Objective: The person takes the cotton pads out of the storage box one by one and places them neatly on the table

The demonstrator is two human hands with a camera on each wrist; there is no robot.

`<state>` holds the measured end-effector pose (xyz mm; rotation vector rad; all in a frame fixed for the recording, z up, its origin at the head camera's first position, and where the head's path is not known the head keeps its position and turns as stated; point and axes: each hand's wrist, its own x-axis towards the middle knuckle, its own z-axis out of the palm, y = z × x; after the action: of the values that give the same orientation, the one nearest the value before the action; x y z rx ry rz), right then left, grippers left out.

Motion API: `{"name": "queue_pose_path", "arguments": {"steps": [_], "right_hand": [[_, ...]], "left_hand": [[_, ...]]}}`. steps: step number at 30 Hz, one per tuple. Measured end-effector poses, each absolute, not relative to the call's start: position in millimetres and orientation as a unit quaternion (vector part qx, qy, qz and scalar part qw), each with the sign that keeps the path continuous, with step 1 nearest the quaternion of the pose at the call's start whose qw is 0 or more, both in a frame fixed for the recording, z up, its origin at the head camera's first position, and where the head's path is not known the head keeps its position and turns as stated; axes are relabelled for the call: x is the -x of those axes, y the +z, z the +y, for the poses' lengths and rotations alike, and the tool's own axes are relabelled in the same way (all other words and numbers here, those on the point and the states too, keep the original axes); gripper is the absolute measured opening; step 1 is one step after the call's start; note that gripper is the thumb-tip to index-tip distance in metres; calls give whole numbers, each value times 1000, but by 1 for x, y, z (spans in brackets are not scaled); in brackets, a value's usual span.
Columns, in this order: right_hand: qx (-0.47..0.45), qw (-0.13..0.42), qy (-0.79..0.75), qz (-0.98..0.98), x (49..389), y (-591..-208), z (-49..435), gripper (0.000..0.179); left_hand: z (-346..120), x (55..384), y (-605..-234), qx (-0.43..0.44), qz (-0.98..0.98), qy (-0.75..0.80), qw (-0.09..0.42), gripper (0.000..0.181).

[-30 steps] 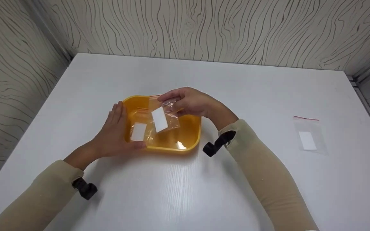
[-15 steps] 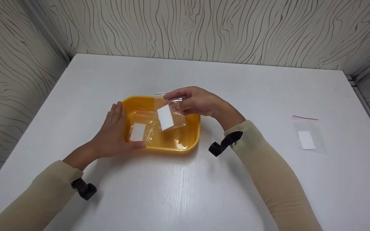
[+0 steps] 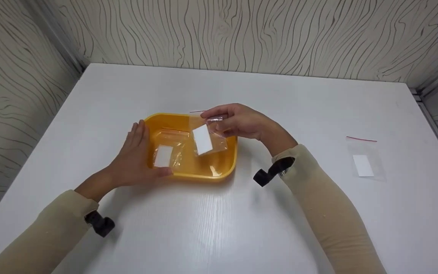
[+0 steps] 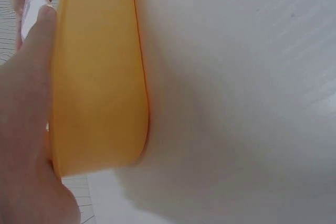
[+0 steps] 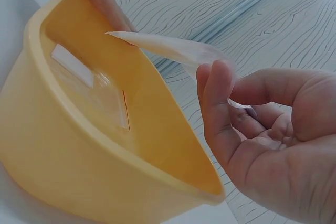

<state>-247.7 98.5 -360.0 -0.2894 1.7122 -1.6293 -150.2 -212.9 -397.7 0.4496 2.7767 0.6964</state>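
Centre of the head view: a yellow-orange plastic basin with rounded corners (image 3: 203, 177), on a white tabletop (image 3: 200, 224). My left hand (image 3: 133, 161) is at its left end, fingers straight along the outside wall, thumb spread out on the near rim. My right hand (image 3: 242, 121), at the basin's upper right, pinches a clear plastic bag with a white rectangular label (image 3: 202, 140); it hangs tilted over the basin's right half, its red seal line up by my fingertips. (Edge-on in the right wrist view, it shows as a thin pale sliver.) Inside the basin, lower left, a second clear bag with a white label (image 3: 164, 156) lies on the floor. Middle right of the frame, well apart from the basin: a flat red-sealed clear bag (image 3: 365, 159), white label lowermost. Top of the frame: pale wall with dark wood-grain lines (image 3: 242, 34).
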Motion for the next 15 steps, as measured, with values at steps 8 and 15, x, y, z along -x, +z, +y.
{"name": "queue_pose_path", "arguments": {"steps": [8, 15], "right_hand": [[108, 374, -644, 659, 247, -362, 111, 46], [95, 368, -644, 664, 245, -362, 121, 47]], "left_hand": [[-214, 150, -399, -158, 951, 236, 124, 135], [-214, 150, -398, -156, 950, 241, 126, 136]]}}
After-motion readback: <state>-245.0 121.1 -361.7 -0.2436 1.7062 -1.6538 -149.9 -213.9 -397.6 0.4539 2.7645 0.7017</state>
